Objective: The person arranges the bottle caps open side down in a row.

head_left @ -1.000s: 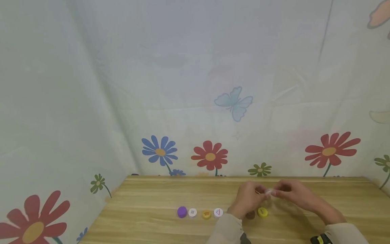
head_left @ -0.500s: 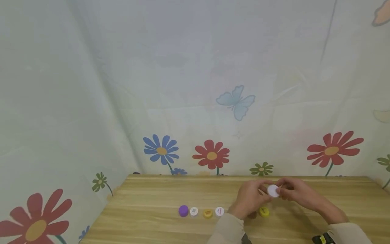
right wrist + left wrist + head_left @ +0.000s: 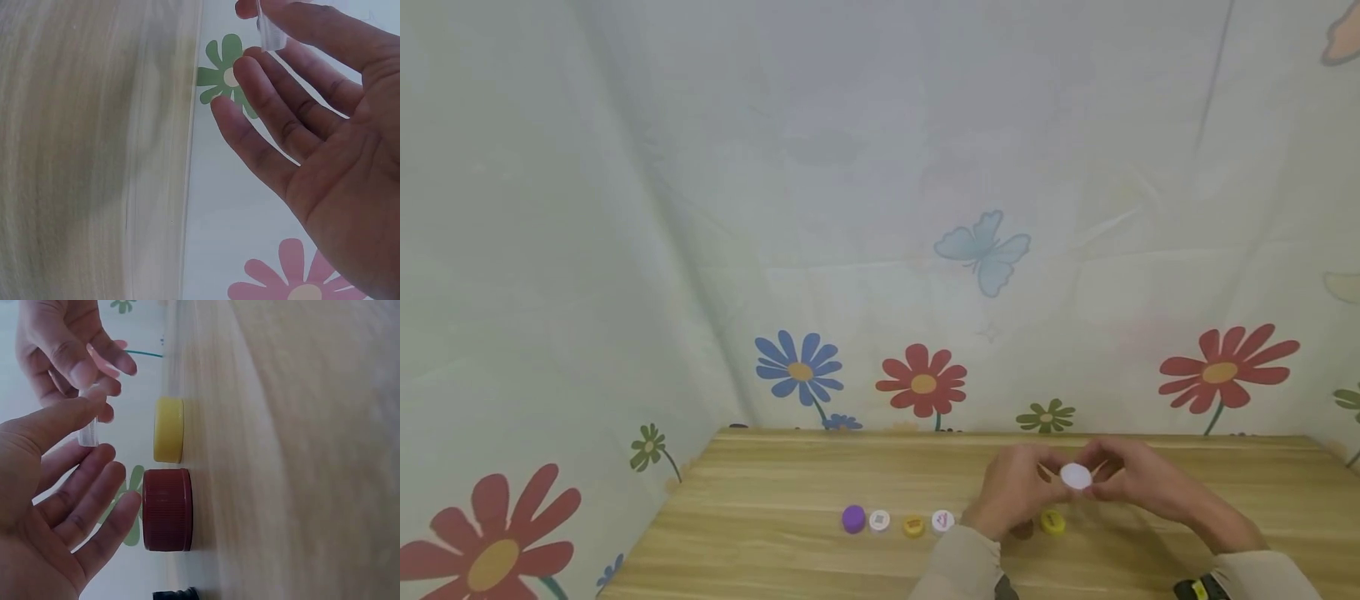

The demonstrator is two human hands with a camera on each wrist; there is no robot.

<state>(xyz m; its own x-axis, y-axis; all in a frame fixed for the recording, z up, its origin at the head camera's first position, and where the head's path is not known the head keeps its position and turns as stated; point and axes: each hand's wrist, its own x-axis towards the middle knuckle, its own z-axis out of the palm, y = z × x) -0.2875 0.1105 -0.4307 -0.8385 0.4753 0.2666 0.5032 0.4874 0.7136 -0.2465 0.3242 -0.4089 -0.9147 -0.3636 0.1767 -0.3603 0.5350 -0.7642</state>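
A white, partly see-through bottle cap (image 3: pixel 1077 476) is held up over the table between both hands, its flat round face tilted up. My left hand (image 3: pixel 1017 490) pinches its left edge with thumb and forefinger. From the other side my right hand (image 3: pixel 1138 479) holds the right edge. In the left wrist view the ribbed cap wall (image 3: pixel 89 434) shows below the left thumb; the right wrist view catches only part of the cap (image 3: pixel 272 34). Under the left hand stand a dark red cap (image 3: pixel 167 510), mostly hidden in the head view, and a yellow cap (image 3: pixel 169 429).
Left of the hands, a purple cap (image 3: pixel 853 518), a white cap (image 3: pixel 880 521), an orange-yellow cap (image 3: pixel 913 525) and a white cap with pink print (image 3: pixel 943 522) line up on the wooden table (image 3: pixel 760 550). A flower-printed cloth (image 3: pixel 850 208) hangs behind.
The held cap has turned from nearly edge-on to showing its round white face, then tilted flatter. Both hands stay close together over the same spot; the view has shifted slightly.
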